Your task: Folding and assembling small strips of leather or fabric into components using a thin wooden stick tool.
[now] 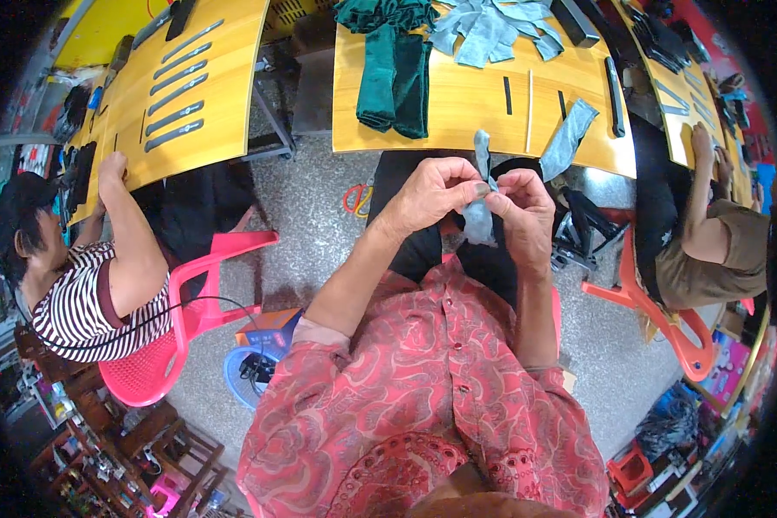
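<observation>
Both my hands pinch a pale blue-grey velvety strip of cloth [479,226] in front of me, just off the table's near edge. My left hand [436,197] grips it between thumb and fingers, and my right hand [524,211] closes on it from the other side. One narrow end sticks up above my fingers, while a wider part hangs below. Whether something small sits between the fingertips is hidden. Near my right hand, another blue-grey strip [570,138] lies over the table's front edge.
On the yellow wooden table [457,95] are folded dark green velvet pieces [394,82], a heap of blue-grey strips [492,30], a pale thin stick [529,110], short black strips and a black bar [614,97]. People work at tables on both sides. Red-and-yellow-handled scissors [356,200] show below the table.
</observation>
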Tool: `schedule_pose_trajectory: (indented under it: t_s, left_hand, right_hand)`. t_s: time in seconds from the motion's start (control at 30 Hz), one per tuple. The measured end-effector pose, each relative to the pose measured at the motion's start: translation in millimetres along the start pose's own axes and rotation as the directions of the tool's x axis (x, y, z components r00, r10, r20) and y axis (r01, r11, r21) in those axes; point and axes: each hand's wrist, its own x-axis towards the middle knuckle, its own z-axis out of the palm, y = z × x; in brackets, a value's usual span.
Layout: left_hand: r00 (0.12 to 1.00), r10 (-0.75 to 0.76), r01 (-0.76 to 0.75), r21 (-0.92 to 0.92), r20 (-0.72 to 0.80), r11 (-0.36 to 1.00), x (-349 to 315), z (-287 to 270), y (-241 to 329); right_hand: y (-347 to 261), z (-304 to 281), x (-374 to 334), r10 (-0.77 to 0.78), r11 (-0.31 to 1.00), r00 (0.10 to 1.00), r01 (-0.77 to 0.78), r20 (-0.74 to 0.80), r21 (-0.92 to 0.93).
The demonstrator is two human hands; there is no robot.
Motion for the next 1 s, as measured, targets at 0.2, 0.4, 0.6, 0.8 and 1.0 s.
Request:
schedule_pose_trajectory:
  t_s: [0.2, 0.4, 0.6, 0.8, 1.0]
  left_hand:
    - [0.998, 0.018, -0.014, 0.053, -0.06, 0.998, 2.3, 4.3, -6.9]
    - [0.959, 0.24, -0.133, 0.505, -0.153, 0.853, 3.9, 6.6, -11.0]
    - [0.962, 0.169, -0.027, 0.542, -0.214, 0.84, 5.0, 5.7, -13.4]
    - [0.955, 0.168, -0.145, 0.113, -0.244, 0.983, 4.0, 12.0, -25.4]
    - [0.9, 0.27, -0.135, 0.373, -0.341, 0.918, 7.9, 18.1, -30.9]
  right_hand:
    - [19.1, -1.0, 2.7, 0.01, 0.929, 0.999, 0.004, -0.038, 0.369]
    - [26.0, 4.4, 0.1, -0.105, 0.994, 0.986, 0.108, -0.132, 0.02]
    - [37.0, 8.5, 2.0, -0.34, 0.873, 0.925, 0.243, -0.17, -0.422]
    - [32.1, 8.7, 8.4, -0.337, 0.896, 0.908, 0.228, -0.249, -0.381]
    - [40.6, 11.6, 6.3, -0.363, 0.884, 0.889, 0.234, -0.279, -0.405]
